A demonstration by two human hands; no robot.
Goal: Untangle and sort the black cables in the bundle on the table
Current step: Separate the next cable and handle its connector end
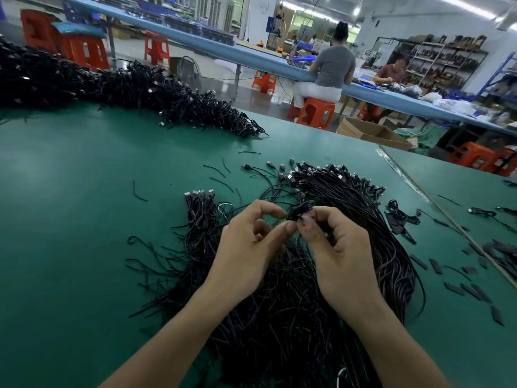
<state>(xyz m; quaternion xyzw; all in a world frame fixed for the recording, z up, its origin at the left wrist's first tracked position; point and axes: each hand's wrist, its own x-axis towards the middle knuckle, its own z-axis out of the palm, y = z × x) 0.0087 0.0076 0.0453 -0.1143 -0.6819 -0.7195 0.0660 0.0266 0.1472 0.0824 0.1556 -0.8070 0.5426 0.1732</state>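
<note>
Left hand [249,242] and right hand [338,245], fingers curled, both pinching one black cable coil [300,210] just above tangled cable bundle [282,317], near centre of green table [70,219], seemingly to tease it free

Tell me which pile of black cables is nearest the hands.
The near bundle, spread directly under the left hand and right hand; the long heap lies far off at back left.

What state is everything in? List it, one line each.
left hand: pinches the coiled cable
right hand: grips the coiled cable
coiled cable: wound small, lifted between both hands
bundle: tangled, lying on the table under the hands
small bunch: plugs aligned, left of the bundle
cardboard box: open
</note>
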